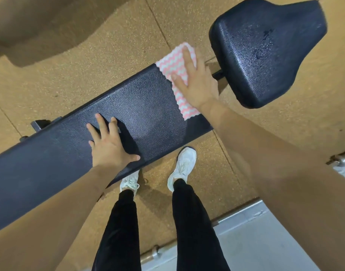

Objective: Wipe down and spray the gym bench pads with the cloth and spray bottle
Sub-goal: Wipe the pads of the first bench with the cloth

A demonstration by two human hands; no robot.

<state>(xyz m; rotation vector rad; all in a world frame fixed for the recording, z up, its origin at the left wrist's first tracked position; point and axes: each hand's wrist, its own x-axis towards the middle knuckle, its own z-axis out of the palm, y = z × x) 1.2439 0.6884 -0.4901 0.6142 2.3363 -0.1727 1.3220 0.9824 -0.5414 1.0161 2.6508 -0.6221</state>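
A long black back pad (148, 106) runs from lower left to the middle of the head view. Beyond its right end sits the black seat pad (265, 51), its surface beaded with wet drops. A pink and white zigzag cloth (173, 65) lies spread over the right end of the long pad. My right hand (195, 81) presses flat on the cloth, fingers apart. My left hand (111, 143) rests flat on the bare middle of the long pad, holding nothing. No spray bottle is in view.
The bench stands on a tan speckled rubber floor (109, 45). My legs in black trousers and white shoes (183, 165) stand at the pad's near edge. A metal bar (238, 212) borders a grey floor strip at lower right. A bench frame bracket (39, 124) shows at the left.
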